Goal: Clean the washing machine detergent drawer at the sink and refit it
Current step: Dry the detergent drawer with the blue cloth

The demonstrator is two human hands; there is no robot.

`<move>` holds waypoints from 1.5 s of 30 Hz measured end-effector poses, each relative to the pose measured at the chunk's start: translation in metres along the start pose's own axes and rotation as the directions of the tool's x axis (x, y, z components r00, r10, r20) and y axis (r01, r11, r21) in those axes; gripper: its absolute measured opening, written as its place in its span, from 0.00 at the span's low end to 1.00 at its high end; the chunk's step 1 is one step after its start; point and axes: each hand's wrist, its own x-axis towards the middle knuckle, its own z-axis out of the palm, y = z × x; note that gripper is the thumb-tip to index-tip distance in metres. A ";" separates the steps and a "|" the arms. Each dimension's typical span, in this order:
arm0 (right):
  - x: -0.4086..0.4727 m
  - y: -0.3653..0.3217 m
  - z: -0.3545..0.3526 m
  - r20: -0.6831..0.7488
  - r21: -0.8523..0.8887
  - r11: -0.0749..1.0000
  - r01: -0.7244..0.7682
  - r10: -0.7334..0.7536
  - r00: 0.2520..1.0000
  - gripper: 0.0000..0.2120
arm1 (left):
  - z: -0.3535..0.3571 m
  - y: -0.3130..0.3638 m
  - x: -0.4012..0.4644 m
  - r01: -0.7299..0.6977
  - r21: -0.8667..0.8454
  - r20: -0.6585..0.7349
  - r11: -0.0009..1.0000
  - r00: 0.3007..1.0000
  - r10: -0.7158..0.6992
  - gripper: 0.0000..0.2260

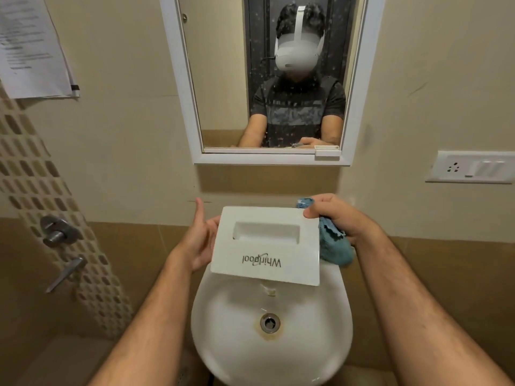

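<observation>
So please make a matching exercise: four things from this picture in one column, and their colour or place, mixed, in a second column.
Things:
1. detergent drawer
2. cloth
3. sink
4. mirror

Place or colour:
a. blue, in the right hand
b. on the wall, above the sink
c. held by both hands, logo upside down
d. white, below the drawer, with a drain

Pairs: 1-c, 2-a, 3-d, 4-b

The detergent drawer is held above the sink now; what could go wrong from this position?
1. The left hand only presses the detergent drawer with fairly straight fingers, so the drawer might slip and drop into the sink.
2. The right hand holds both the drawer's corner and the blue cloth, so its grip may be weak.
</observation>
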 end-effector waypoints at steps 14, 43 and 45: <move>0.016 0.012 -0.001 -0.667 -0.134 0.961 0.243 -0.269 0.695 0.08 | 0.037 -0.015 0.004 -0.152 0.143 -0.315 0.978 0.930 0.191 0.27; 0.036 0.049 0.124 -0.088 -0.843 0.452 0.290 -0.649 0.756 0.17 | 0.080 -0.037 0.005 -0.379 -0.064 -0.420 0.923 0.849 0.320 0.31; 0.037 0.049 0.121 -0.109 -0.827 0.484 0.288 -0.639 0.761 0.15 | 0.080 -0.039 0.007 -0.391 -0.005 -0.460 0.920 0.818 0.345 0.28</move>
